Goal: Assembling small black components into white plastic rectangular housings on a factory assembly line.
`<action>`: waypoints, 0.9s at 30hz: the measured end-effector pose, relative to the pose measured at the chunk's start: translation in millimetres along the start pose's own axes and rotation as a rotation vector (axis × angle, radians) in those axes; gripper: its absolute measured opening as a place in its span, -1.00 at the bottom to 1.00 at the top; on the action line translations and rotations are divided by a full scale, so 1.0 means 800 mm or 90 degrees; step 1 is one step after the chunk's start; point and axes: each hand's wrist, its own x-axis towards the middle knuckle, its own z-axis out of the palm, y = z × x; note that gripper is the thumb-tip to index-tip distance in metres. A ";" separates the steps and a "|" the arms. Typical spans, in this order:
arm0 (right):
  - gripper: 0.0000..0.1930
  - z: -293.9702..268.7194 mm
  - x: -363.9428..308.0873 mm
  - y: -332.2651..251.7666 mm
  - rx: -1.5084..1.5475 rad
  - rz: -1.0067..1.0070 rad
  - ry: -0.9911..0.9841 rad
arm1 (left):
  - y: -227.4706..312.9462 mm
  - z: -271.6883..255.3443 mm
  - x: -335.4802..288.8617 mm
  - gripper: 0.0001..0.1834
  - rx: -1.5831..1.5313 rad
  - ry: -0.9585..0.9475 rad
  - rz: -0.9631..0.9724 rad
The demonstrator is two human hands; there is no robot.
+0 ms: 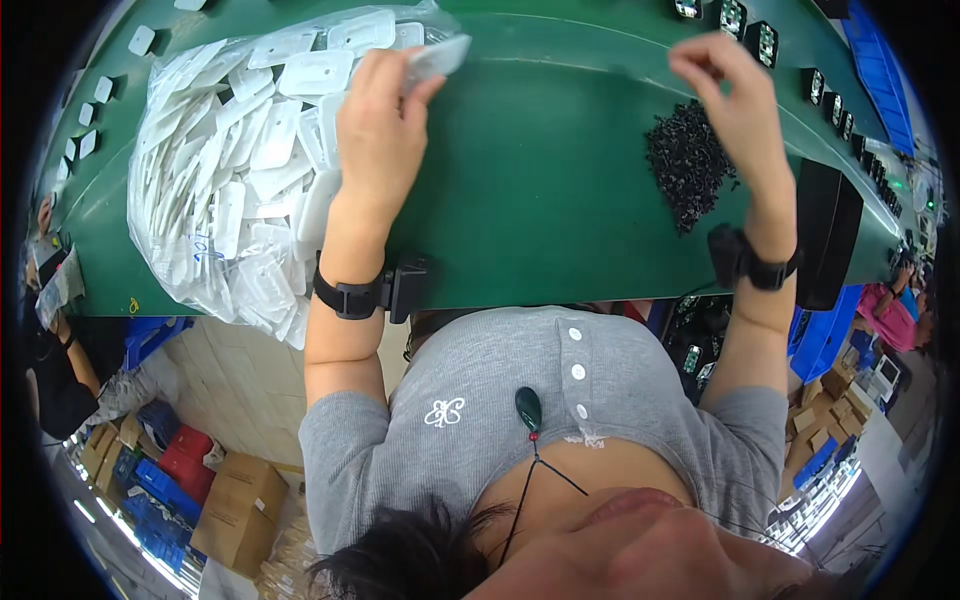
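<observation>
My left hand point(382, 130) pinches a translucent white plastic cover point(445, 55) by its edge, thumb and fingers closed. It is over the right side of a clear bag point(165, 265) filled with many similar white covers point(275, 135). My right hand point(738, 100) is raised past a heap of tiny black parts point(688, 165), its thumb and fingertips drawn together. Anything between those fingertips is too small to make out. The heap lies just left of my right wrist.
The green tabletop point(530, 180) stretches between bag and heap. Black housings with circuit boards point(763, 45) line the far right. A black box point(830, 235) stands right of my right forearm. White covers point(103, 90) lie at the far left. Blue trays point(880, 75) sit at the right; other people work at both sides.
</observation>
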 end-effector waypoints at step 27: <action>-0.89 0.086 -0.084 -0.086 0.582 0.190 0.031 | 0.089 0.056 -0.056 -0.81 -0.334 -0.099 0.046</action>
